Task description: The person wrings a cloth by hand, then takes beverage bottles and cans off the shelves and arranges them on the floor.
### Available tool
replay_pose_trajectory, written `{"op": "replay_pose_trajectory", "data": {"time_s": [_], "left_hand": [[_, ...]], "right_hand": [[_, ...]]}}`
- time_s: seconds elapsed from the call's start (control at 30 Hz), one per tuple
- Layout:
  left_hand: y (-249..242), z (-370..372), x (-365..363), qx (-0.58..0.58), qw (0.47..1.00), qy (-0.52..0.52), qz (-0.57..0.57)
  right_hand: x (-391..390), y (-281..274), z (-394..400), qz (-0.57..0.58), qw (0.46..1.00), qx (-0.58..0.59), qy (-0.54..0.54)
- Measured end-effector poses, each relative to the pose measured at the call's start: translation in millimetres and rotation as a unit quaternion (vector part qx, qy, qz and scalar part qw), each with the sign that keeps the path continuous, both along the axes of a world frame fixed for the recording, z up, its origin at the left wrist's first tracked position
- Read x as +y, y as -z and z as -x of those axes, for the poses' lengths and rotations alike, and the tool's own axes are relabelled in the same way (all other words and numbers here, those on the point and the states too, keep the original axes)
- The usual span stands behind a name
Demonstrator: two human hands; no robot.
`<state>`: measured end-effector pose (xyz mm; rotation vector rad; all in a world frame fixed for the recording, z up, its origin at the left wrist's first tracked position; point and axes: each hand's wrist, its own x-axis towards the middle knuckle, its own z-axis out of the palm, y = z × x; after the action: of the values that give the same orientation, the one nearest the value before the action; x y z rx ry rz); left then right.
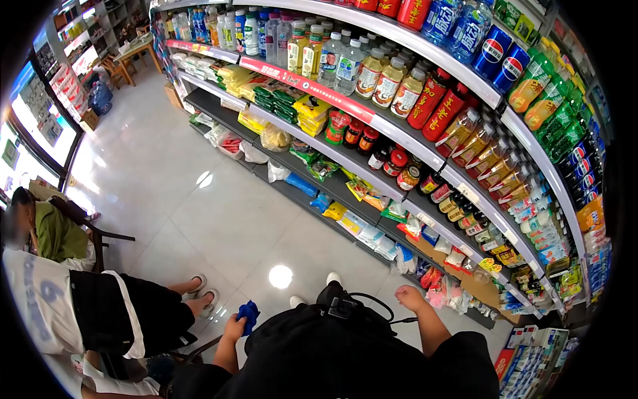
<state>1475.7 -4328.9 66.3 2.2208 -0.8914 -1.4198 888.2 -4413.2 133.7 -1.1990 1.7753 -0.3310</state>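
My left hand (234,328) is closed on a crumpled dark blue cloth (248,315), low in the view and left of my black clothing. On the other side, my right hand (410,298) hangs in front of the lowest shelf, with its fingers curled; whether anything is in them is too small to tell. A black cable (375,300) loops from a small black device (341,306) at my front toward that hand. Below the right hand's side of the shelf lie pink and red plastic packs (435,290) and white gloves (404,258).
Long shelves (332,100) of bottles, jars and packets curve along the right. At the left, a person in green (54,229) sits, and a person in a white top and black shorts (109,312) is near my left side. A wooden table (136,48) stands far back.
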Motion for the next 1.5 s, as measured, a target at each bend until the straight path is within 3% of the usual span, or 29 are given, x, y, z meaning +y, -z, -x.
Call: {"op": "replay_pose_trajectory", "data": {"time_s": [0.07, 0.17, 0.23, 0.3, 0.33, 0.4, 0.43, 0.5, 0.53, 0.63, 0.67, 0.73, 0.77, 0.83, 0.87, 0.93, 1.07, 1.17, 1.23, 1.27, 1.37, 1.47, 1.5], "left_hand": [[-13.2, 6.8, -4.3, -0.019, 1.0, -0.014, 0.009], [30.0, -1.2, 28.9, -0.039, 0.999, -0.01, -0.013], [19.8, 6.9, 47.6, 0.0, 0.998, -0.018, -0.059], [-10.1, 15.1, 65.4, 0.005, 0.991, 0.008, -0.13], [32.5, 0.6, 94.6, 0.009, 0.987, 0.05, -0.152], [130.4, -12.9, 164.7, 0.08, 0.976, -0.026, -0.199], [111.8, -13.0, 162.5, 0.115, 0.968, -0.038, -0.219], [77.4, -13.4, 157.6, 0.215, 0.933, -0.08, -0.278], [73.0, -11.7, 150.9, 0.127, 0.945, -0.047, -0.298], [91.5, -16.3, 143.1, 0.042, 0.971, -0.004, -0.235], [75.8, -13.6, 125.7, 0.042, 0.971, -0.001, -0.234], [-0.6, 2.6, 63.5, -0.026, 0.983, 0.023, -0.179], [9.9, -2.2, 58.6, -0.028, 0.984, 0.024, -0.177], [34.2, -16.6, 44.6, -0.028, 0.997, 0.041, -0.051], [29.3, -15.8, 36.9, -0.03, 0.997, 0.041, -0.049], [8.7, -5.7, 12.7, 0.078, 0.994, -0.078, -0.003], [-8.9, 0.8, 0.5, 0.041, 0.998, -0.033, 0.022], [1.4, -0.4, 18.0, 0.021, 1.0, 0.015, -0.017], [23.9, -10.5, 42.4, -0.055, 0.993, 0.085, -0.065], [43.6, -19.6, 59.0, -0.055, 0.991, 0.106, -0.059], [73.4, -33.8, 92.1, -0.032, 0.988, 0.107, -0.106], [70.2, -33.1, 95.4, -0.008, 0.983, 0.075, -0.166], [69.3, -33.7, 93.9, -0.006, 0.983, 0.072, -0.17]], "right_hand": [[4.8, -10.3, -1.7, -0.012, 0.999, 0.03, -0.004], [21.3, 6.7, 16.0, -0.057, 0.996, 0.069, -0.002], [44.8, 22.6, 36.8, -0.171, 0.98, 0.099, -0.005], [59.6, 16.7, 46.2, -0.175, 0.975, 0.126, -0.047], [62.7, 6.1, 48.1, -0.165, 0.973, 0.13, -0.099], [61.4, -3.4, 48.3, -0.154, 0.963, 0.157, -0.159], [61.3, -7.1, 49.4, -0.146, 0.956, 0.171, -0.189], [59.9, -4.4, 49.7, -0.204, 0.972, 0.111, 0.036], [60.8, 3.6, 52.3, -0.179, 0.977, 0.089, 0.076], [51.5, 5.6, 42.1, -0.147, 0.983, 0.062, 0.087], [47.3, 7.9, 38.5, -0.137, 0.987, 0.052, 0.072], [39.3, 5.8, 27.1, -0.119, 0.99, 0.047, 0.063], [36.8, 5.8, 23.8, -0.102, 0.993, 0.041, 0.049], [34.0, 10.0, 23.0, -0.087, 0.994, 0.049, 0.031], [32.4, 11.9, 22.3, -0.074, 0.995, 0.06, 0.012], [31.5, 4.8, 19.0, -0.088, 0.994, 0.058, 0.023], [47.4, 12.2, 24.5, -0.132, 0.987, 0.06, 0.068], [72.2, 40.1, 39.6, -0.135, 0.986, 0.094, 0.008], [81.3, 35.8, 42.3, -0.184, 0.976, 0.114, 0.016], [86.4, 33.0, 44.1, -0.157, 0.973, 0.133, -0.108], [86.9, 26.0, 44.9, -0.177, 0.943, 0.178, -0.219], [87.1, 37.9, 49.2, -0.191, 0.965, 0.113, -0.141], [80.6, 36.6, 48.6, -0.127, 0.978, 0.093, -0.139]]}}
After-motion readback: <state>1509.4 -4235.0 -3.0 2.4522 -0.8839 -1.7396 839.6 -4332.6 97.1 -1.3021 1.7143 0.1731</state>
